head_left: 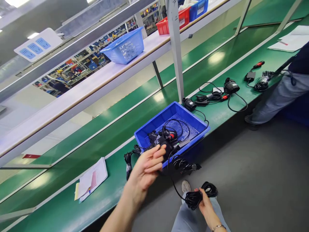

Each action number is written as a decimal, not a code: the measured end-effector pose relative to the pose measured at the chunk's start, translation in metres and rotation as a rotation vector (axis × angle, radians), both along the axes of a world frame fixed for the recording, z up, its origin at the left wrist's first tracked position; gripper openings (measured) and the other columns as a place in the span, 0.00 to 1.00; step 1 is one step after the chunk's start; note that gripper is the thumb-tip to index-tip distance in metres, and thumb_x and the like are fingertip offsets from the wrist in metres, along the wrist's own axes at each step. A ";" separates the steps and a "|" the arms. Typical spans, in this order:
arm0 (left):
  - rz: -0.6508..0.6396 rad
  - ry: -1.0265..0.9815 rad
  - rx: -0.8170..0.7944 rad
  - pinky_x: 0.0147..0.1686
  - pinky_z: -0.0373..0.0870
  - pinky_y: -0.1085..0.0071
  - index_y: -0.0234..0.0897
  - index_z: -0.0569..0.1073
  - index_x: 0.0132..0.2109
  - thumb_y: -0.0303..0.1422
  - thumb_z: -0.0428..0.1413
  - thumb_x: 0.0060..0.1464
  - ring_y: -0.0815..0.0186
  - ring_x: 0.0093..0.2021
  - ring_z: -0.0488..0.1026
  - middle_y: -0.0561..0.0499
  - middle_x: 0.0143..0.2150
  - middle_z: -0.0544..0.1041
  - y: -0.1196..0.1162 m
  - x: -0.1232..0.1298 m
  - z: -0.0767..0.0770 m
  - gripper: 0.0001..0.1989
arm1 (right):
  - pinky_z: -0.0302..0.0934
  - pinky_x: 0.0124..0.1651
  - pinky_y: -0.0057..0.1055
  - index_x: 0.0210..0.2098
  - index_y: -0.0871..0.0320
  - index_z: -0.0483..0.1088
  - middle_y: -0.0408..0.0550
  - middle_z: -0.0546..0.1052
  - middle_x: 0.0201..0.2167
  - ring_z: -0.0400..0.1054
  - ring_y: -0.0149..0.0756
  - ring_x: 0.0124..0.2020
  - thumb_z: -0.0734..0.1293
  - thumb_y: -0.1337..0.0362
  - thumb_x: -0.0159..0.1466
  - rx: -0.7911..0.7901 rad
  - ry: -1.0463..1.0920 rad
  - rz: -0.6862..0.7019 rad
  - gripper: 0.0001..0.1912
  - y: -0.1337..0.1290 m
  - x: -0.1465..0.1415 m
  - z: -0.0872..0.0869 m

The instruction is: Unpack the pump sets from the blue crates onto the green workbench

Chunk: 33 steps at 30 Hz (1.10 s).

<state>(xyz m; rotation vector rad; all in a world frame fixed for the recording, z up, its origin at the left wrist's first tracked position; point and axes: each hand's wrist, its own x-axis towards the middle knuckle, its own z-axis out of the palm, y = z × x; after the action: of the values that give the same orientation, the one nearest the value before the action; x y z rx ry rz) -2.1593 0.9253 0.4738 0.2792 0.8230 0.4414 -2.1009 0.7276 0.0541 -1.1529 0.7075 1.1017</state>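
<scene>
My left hand (150,166) is at the near side of a blue plastic bin (195,120), fingers curled against a dark pump-like body (167,147). The fingers partly hide that body. In my right hand (205,204), low over my legs, is a coiled bundle of black cable (193,199), with a single strand running up from it toward the bin. Another black cable bundle with a plug (184,164) hangs over the bin's near edge. Inside the bin lie loose black cables and a connector with a red part (172,136).
Tied black cables (128,164) and a stack of papers (93,178) lie on the green bench left of the bin. Rightward along it are black pumps (231,86) with cords. A person's leg (280,96) stands at right. A light-blue basket (127,46) sits on the shelf.
</scene>
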 end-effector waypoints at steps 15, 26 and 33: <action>-0.023 1.003 0.742 0.12 0.42 0.82 0.28 0.74 0.38 0.29 0.50 0.64 0.80 0.12 0.42 0.63 0.19 0.53 0.170 -0.199 -0.046 0.10 | 0.73 0.37 0.27 0.33 0.58 0.70 0.44 0.74 0.33 0.73 0.31 0.34 0.61 0.68 0.60 0.180 -0.181 -0.625 0.06 -0.003 0.188 0.090; -0.902 1.003 1.842 0.63 0.64 0.52 0.39 0.71 0.55 0.36 0.65 0.53 0.48 0.59 0.69 0.40 0.55 0.75 0.061 -0.054 -0.160 0.24 | 0.74 0.45 0.39 0.36 0.52 0.73 0.44 0.75 0.32 0.74 0.41 0.43 0.67 0.65 0.51 0.344 -0.308 -0.609 0.12 0.009 0.171 0.199; -1.411 0.890 1.951 0.46 0.75 0.60 0.33 0.65 0.52 0.26 0.63 0.53 0.53 0.48 0.75 0.39 0.50 0.75 0.041 -0.010 -0.180 0.21 | 0.71 0.54 0.40 0.36 0.52 0.73 0.41 0.77 0.35 0.74 0.39 0.41 0.71 0.63 0.48 0.268 -0.300 -0.507 0.14 -0.007 0.165 0.172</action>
<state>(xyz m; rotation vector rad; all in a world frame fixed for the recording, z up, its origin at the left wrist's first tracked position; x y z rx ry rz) -2.1695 0.9660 0.2934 2.7876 0.5232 -0.4703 -1.9361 0.7201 0.2259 -0.8220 0.5535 0.5587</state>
